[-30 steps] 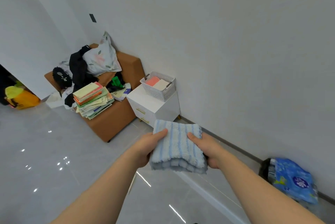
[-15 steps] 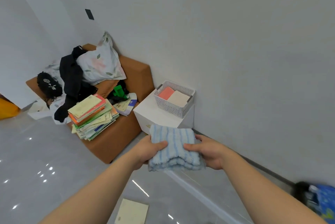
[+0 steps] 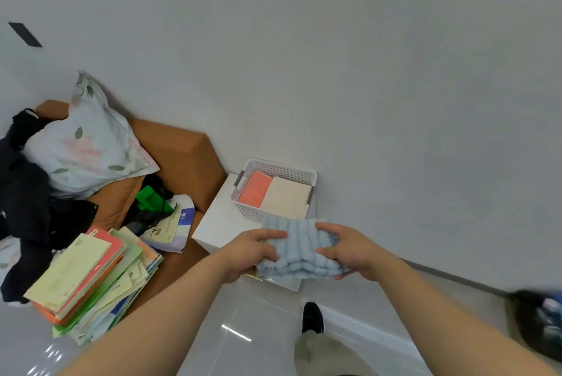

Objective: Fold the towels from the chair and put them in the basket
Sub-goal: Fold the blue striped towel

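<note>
A folded blue-and-white striped towel (image 3: 299, 249) is held in front of me, just short of the white basket (image 3: 273, 167). My left hand (image 3: 251, 251) grips its left edge and my right hand (image 3: 346, 249) grips its right edge, thumbs on top. The basket stands on a white cabinet (image 3: 219, 223) against the wall. Inside it lie a folded orange towel (image 3: 255, 190) on the left and a folded cream towel (image 3: 287, 197) on the right.
Left of the cabinet is a brown sofa (image 3: 179, 147) with a floral pillow (image 3: 85, 144), black clothes (image 3: 27, 193) and a stack of books (image 3: 88, 278). My black shoe (image 3: 311, 316) is on the glossy floor. A blurred dark and blue bag (image 3: 541, 321) sits at the right edge.
I have come closer to the cabinet and the towel now hangs right before the basket. Both hands keep the same hold on the towel.
</note>
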